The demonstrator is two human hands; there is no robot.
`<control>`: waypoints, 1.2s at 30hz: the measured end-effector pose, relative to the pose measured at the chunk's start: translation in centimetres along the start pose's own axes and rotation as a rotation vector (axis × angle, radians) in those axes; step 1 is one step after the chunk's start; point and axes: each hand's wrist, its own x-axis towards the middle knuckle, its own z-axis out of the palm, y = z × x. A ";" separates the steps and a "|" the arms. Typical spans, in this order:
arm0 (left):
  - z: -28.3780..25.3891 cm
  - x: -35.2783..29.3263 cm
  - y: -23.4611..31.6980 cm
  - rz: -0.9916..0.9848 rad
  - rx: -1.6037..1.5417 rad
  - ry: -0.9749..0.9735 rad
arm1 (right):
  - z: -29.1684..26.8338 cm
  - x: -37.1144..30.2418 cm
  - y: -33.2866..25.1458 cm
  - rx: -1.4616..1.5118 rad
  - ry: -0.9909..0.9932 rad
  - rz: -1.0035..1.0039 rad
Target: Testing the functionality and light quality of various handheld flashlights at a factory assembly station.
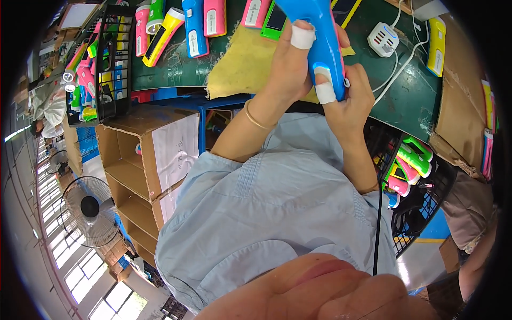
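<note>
A blue flashlight is raised over the bench, its upper end cut off by the top of the picture. Around its upper body my left hand is closed, the thumb wrapped in white tape. Lower down, my right hand grips the tail end, its taped thumb pressed on the blue casing. Beneath lies a yellow cloth. Along the far side rest more flashlights: a blue one, a yellow one and several pink and green ones, some cut off by the frame.
The green bench carries a white multi-port charger with cables, and a yellow flashlight. Black crates with flashlights stand left and right. Cardboard shelves and a fan are left; another person's arm shows right.
</note>
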 end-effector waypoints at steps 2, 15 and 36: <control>-0.5 0.3 0.3 -0.023 -0.060 -0.018 | -0.3 0.2 0.3 0.035 -0.079 0.071; -0.6 1.0 0.6 -0.091 -0.048 -0.045 | -1.3 0.6 1.4 0.484 -0.297 0.529; -1.6 0.3 0.4 -0.195 0.320 0.032 | -4.2 1.9 1.5 0.373 -0.306 0.314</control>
